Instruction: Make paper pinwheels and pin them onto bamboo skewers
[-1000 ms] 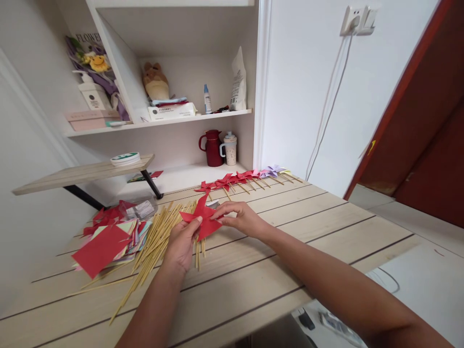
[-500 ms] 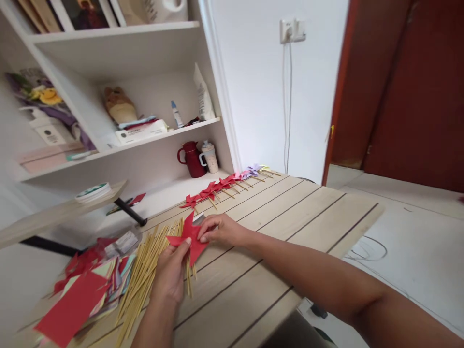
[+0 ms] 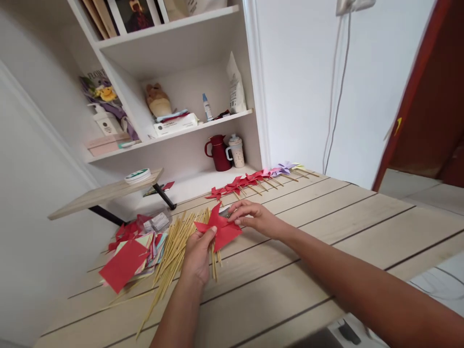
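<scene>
White shelves rose behind the pale wooden desk [image 3: 326,232] where I sat, its planks running from the left edge toward the far right corner. My left hand [image 3: 197,251] was closed on the red paper pinwheel [image 3: 219,227], thumb pinching its near left blade, and on what looked like a bamboo stick [image 3: 213,261] beneath it, its long axis pointing back toward me. My right hand [image 3: 255,217] came in from the right side, fingers curled at the pinwheel's far right blade near its centre; I could not tell whether they gripped it or only pressed on it. The pinwheel sat between the two hands, just above the desk near the middle of its far half, the left hand under it and closer to my body, the right one beyond it.

One pinwheel was in hand. A row of finished pinwheels [image 3: 253,181], about nine as far as I could count, mostly red with a few purple at the right end, lay along the far edge. A loose heap of bamboo sticks [image 3: 174,246], too many to count, fanned out just left of my left hand. Further left lay a stack of coloured paper squares [image 3: 134,251] with a red sheet on top. On the shelf behind stood one red jug [image 3: 218,152] and one mug [image 3: 236,151].
</scene>
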Demonstrator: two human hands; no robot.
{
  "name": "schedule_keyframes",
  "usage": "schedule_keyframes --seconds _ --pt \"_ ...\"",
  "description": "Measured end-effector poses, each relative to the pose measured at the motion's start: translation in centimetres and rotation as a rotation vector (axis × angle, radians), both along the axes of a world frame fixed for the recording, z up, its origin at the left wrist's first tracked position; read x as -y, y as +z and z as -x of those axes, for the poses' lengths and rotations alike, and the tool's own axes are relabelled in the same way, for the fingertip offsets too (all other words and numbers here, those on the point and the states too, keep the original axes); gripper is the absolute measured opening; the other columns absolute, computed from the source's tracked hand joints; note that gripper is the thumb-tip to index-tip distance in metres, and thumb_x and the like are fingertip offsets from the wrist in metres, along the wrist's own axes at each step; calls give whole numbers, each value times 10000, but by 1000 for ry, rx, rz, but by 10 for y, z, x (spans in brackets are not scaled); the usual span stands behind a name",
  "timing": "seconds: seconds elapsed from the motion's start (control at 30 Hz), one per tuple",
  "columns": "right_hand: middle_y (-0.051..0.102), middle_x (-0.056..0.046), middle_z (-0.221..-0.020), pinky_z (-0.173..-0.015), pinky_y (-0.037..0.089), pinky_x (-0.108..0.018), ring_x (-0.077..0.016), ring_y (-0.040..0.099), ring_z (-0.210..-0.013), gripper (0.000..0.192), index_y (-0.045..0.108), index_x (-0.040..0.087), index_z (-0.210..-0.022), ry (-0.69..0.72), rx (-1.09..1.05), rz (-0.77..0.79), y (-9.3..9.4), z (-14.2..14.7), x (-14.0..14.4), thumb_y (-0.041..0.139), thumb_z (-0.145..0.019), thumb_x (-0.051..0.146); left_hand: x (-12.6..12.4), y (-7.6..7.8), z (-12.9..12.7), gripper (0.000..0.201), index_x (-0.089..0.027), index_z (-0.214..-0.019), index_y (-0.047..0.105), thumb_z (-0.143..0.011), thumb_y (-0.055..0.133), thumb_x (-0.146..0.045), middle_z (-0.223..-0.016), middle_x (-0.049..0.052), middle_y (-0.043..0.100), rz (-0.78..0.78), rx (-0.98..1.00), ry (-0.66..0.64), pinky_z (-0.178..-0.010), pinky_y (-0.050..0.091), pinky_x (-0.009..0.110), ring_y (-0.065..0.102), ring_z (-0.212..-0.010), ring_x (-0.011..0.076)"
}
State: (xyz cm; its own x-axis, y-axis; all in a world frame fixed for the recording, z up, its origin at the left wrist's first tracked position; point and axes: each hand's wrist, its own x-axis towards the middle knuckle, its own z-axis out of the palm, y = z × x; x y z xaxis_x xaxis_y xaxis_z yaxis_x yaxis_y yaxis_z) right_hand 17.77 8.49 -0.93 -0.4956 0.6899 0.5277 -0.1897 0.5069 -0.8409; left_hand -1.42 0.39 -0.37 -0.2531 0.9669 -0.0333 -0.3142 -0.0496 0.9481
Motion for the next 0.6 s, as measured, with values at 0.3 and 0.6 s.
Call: schedule_keyframes --seconds 0.3,0.6 --pt "582 -67 -1135 -936 540 -423 -236 594 -1093 157 833 328 -963 0 34 -77 5 -4 1 808 -809 347 -2 3 2 262 -113 -860 767 -639 878 -200 -877 105 805 -18 177 18 -805 607 294 747 -791 191" --pt "566 -54 -1092 -921 530 -403 -220 583 -1032 186 838 330 -897 -16 32 -87 7 1 5 846 -764 460 -1 -1 -1 332 -102 -874 766 -617 914 -250 -898 121 802 -10 137 -31 -806 584 286 738 -793 189"
